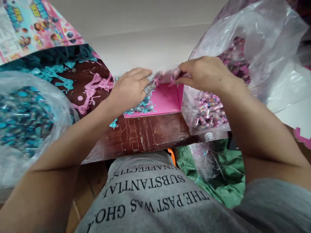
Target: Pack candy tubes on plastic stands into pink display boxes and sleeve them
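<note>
My left hand [133, 86] is curled over the left end of a pink box [167, 100]. Something silver and glittery [150, 84] shows at its fingertips; I cannot make out what it is. Below those fingers, small clear capsules with teal parts [145, 105] lie in the box. My right hand [206, 72] is closed in a pinch on a small clear capsule with pink parts [175, 74], over the box's back edge. Another pink capsule [160, 76] sits to its left, by the left fingertips.
At left a plastic bag [60, 106] holds teal capsules; pink plastic pieces [89, 92] and teal pieces [66, 77] lie behind it. A printed carton [43, 29] stands at the back left. Pink capsules [210, 110] fill a clear bag [264, 42] at right. The brown table edge [143, 145] is near my body.
</note>
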The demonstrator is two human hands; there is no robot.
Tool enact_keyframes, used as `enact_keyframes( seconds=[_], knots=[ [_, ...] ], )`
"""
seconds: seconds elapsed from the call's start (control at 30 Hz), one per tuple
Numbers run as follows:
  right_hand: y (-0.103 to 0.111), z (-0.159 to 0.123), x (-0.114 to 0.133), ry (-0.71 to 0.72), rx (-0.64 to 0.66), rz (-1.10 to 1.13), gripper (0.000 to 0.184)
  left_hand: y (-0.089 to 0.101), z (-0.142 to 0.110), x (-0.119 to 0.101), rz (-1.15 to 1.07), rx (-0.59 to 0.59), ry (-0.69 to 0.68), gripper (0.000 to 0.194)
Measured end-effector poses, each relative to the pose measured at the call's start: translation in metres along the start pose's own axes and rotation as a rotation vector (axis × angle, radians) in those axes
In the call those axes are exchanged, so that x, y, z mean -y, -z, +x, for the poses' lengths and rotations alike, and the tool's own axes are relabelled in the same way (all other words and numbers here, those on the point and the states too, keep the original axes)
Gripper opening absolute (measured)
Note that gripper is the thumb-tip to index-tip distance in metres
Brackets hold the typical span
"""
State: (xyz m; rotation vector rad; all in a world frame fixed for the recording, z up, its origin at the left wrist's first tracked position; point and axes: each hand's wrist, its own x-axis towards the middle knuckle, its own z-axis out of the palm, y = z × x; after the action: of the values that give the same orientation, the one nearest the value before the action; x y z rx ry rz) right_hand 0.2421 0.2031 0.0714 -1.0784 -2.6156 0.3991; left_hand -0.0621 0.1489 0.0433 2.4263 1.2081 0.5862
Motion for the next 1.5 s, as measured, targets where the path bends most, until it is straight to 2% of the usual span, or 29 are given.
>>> enact_keyframes(
  seconds=[0.1, 0.2, 0.4, 0.63, 0.77, 0.93, 1.03, 1.13, 1.23, 1.33, 1.43, 1.5],
  knots=[
    [0.001, 0.004, 0.014, -0.014, 0.021, 0.041, 0.031, 0.002, -0.003, -0.004, -0.036, -0.020, 0.023, 0.036],
    [-0.012, 0.012, 0.025, -0.041, 0.031, 0.056, 0.029, 0.001, -0.003, -0.003, -0.020, -0.017, 0.026, 0.036],
    [-0.036, 0.021, 0.020, 0.010, 0.103, 0.076, 0.031, -0.005, -0.005, 0.000, 0.053, -0.035, -0.018, 0.037],
    [-0.037, 0.025, 0.034, -0.051, 0.019, -0.056, 0.028, -0.005, -0.005, -0.002, 0.085, -0.038, 0.006, 0.033],
    [-0.038, 0.026, 0.040, -0.030, 0.052, -0.092, 0.021, -0.003, -0.003, -0.013, 0.133, -0.040, 0.035, 0.037],
    [-0.042, 0.026, 0.049, -0.050, 0.063, -0.058, 0.032, 0.001, 0.002, -0.028, 0.176, -0.068, 0.055, 0.034],
    [-0.035, 0.019, 0.060, -0.102, 0.014, -0.020, 0.034, 0.003, 0.004, -0.027, 0.243, -0.054, 0.067, 0.039],
    [-0.032, 0.008, 0.066, -0.174, -0.085, 0.008, 0.027, 0.000, 0.007, -0.018, 0.266, -0.082, 0.062, 0.041],
    [-0.042, 0.004, 0.062, -0.197, -0.140, 0.021, 0.021, -0.007, 0.013, -0.012, 0.258, -0.109, 0.059, 0.038],
    [-0.055, 0.006, 0.058, -0.183, -0.170, 0.019, 0.021, -0.009, 0.020, -0.017, 0.278, -0.064, 0.106, 0.035],
    [-0.055, 0.000, 0.061, -0.131, -0.232, 0.016, 0.026, 0.004, 0.010, -0.026, 0.257, -0.081, 0.094, 0.030],
    [-0.045, -0.017, 0.061, -0.124, -0.300, 0.029, 0.035, 0.021, -0.014, -0.029, 0.234, -0.195, 0.065, 0.022]
  ],
)
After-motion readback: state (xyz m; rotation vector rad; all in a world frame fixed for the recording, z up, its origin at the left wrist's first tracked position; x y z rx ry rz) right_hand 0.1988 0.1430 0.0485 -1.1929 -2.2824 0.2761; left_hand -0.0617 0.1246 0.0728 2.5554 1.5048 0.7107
